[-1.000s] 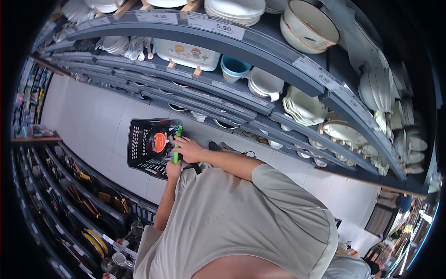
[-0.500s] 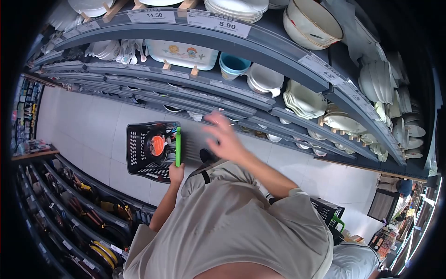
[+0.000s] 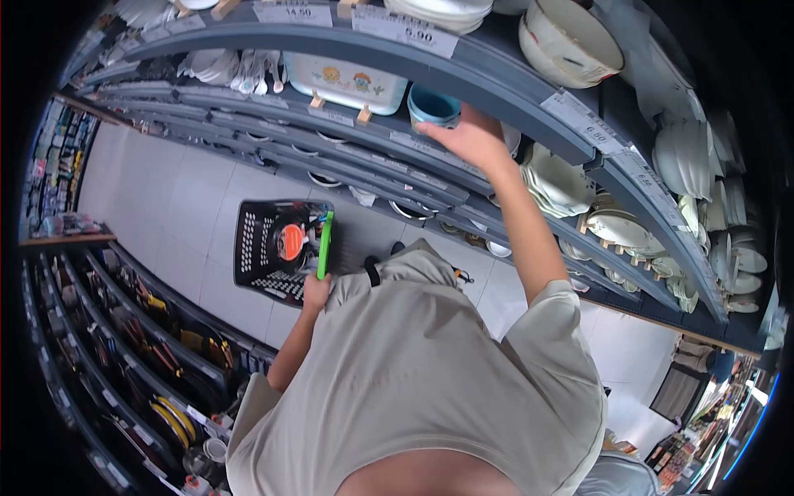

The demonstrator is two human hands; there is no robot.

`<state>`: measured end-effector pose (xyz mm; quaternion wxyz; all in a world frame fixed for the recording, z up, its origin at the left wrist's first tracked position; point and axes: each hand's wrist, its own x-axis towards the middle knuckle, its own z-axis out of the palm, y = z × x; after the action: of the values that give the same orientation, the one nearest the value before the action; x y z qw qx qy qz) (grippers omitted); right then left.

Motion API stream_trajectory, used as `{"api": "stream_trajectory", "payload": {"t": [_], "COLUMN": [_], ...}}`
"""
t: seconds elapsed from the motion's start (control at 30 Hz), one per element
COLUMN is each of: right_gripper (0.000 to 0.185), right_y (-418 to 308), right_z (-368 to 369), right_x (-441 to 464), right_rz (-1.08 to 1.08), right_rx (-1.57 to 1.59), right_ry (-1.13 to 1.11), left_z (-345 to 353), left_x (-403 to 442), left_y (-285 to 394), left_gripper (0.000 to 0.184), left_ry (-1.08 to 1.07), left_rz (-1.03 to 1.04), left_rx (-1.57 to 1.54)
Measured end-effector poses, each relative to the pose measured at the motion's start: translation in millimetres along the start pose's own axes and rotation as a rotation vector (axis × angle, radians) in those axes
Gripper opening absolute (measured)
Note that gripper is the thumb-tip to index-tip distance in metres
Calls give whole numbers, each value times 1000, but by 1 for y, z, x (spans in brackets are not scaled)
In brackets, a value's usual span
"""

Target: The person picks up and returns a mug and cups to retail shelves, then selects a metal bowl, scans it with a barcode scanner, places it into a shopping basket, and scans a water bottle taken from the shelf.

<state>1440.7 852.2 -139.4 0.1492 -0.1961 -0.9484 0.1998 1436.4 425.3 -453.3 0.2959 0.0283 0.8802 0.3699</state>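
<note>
My left hand (image 3: 316, 291) is closed round the green handle (image 3: 326, 248) of a black shopping basket (image 3: 248, 248) low at my left side. Inside the basket lies an item with a round orange label (image 3: 291, 242), among other things I cannot make out. My right hand (image 3: 475, 140) is raised to the shelf, its thumb across the front of a blue cup (image 3: 433, 107) and its other fingers at the cup's right side, partly hidden. To the left of the cup stands a white tray with cartoon figures (image 3: 351, 81).
Above the cup runs a shelf edge with price tags (image 3: 404, 30), bearing a large bowl (image 3: 571, 45). Square white dishes (image 3: 558, 180) sit to the right. Tool racks (image 3: 141, 339) line the left side. Another person's grey clothing (image 3: 620, 473) shows at lower right.
My right hand has moved from mid-air up and to the right, onto the blue cup. My left hand still holds the basket handle. The whole view has shifted slightly.
</note>
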Motion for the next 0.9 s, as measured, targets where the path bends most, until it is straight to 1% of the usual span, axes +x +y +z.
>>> {"api": "stream_trajectory", "payload": {"t": [0.03,0.07,0.1,0.13,0.17,0.23,0.3,0.33,0.43,0.5,0.57,0.63,0.67,0.77,0.87,0.9], "right_gripper": [86,83,81,78,77,81,86,91,89,88,87,85,85,85,83,81], "right_y": [6,11,12,11,13,19,14,16,17,17,14,5,7,10,2,2], "right_z": [5,8,8,6,9,17,14,17,22,26,21,12,15,18,3,2], "right_x": [3,7,9,9,10,14,12,13,14,14,17,15,15,13,11,9], "right_rz": [-33,-31,-26,-42,-37,-82,-48,-53,-69,-28,-10,-12,-39,34,-23,-55], "right_rx": [2,20,40,58,48,-6,-33,-23,-54,18,68,105,108,111,175,173], "right_ry": [25,1,-21,-24,-25,6,-45,-67,-31,-60,-81,-108,-66,-58,-102,-66], "left_z": [0,0,-5,-4,-2,4,9,8,19,23,29,29,30,45,42,40], "left_x": [-2,-8,-17,-14,-11,-9,-9,-16,-25,-31,-31,-32,-31,-34,-47,-50], "left_y": [5,9,27,22,18,18,27,47,84,109,128,147,155,165,183,187], "left_gripper": [34,34,34,38,39,42,46,48,51,53,48,44,42,36,34,34], "left_ry": [-4,21,46,21,78,185,328,348,461,485,521,421,373,283,207,181], "left_rz": [-21,25,73,36,80,170,184,173,296,381,530,605,641,652,703,725], "left_rx": [-21,-50,-75,-81,-109,-162,-76,-57,-18,6,-43,-16,0,-69,-74,-73]}}
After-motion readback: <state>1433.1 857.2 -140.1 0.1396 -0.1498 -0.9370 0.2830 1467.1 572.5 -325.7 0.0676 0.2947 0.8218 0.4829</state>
